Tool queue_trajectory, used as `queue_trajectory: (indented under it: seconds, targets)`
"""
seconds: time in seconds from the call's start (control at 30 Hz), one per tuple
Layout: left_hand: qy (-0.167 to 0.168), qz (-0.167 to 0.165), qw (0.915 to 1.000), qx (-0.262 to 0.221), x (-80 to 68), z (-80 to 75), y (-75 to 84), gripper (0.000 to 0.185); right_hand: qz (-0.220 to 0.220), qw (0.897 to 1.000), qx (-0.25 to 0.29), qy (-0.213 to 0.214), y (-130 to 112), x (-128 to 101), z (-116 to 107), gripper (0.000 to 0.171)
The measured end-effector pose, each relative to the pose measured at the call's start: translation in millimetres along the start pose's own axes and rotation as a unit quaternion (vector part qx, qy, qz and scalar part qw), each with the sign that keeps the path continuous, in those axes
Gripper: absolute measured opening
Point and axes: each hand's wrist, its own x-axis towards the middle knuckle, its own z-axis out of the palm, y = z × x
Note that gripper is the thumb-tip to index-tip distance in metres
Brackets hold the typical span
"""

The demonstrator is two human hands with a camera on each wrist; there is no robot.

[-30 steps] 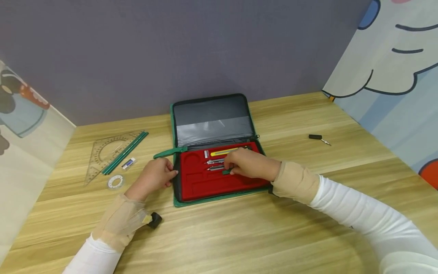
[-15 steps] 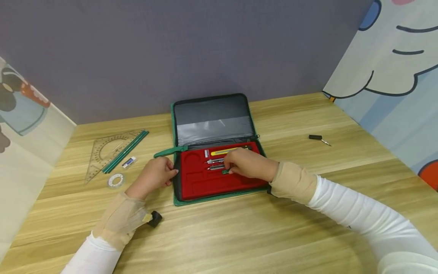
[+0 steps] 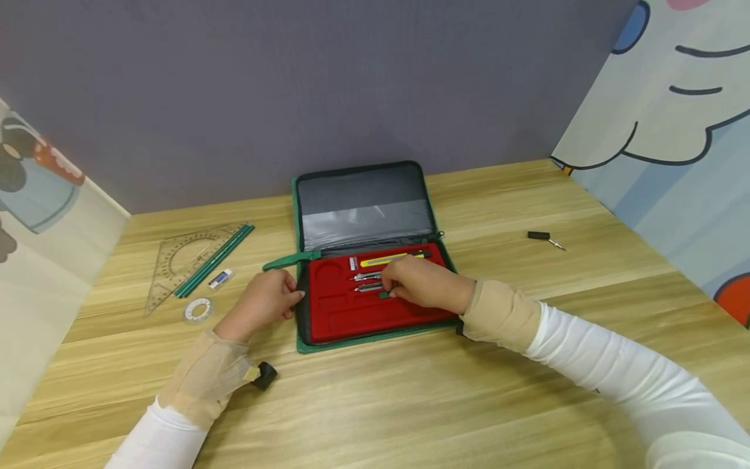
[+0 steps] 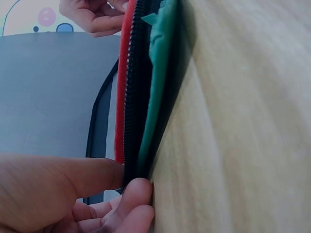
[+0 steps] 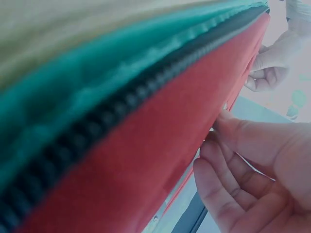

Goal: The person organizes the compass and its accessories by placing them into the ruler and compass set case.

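We see a green case [image 3: 360, 193] lying open mid-frame. We spot a small green piece [image 3: 384, 295] at its red tray [image 3: 363, 322].

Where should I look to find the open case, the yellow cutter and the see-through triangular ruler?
open case [image 3: 375, 319]: head view, bare front part of its red insert.
yellow cutter [image 3: 381, 260]: head view, its yellow body.
triangular ruler [image 3: 162, 279]: head view, its left-hand strip.
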Motion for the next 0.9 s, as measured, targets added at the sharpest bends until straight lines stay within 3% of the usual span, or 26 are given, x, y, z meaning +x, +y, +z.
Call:
queue_trajectory:
  seconds: [0.33,0.9]
  targets:
    - [-0.001,0.001,1.0000,-0.003,1.3,0.3,-0.8,0.013,0.008,0.999,-0.008,0.034,11,-17,-1,0.005]
    - [-0.007,-0.002,1.0000,0.001,1.6,-0.8,-1.3,0.013,0.071,0.995,0.014,0.068,55,-68,-18,0.010]
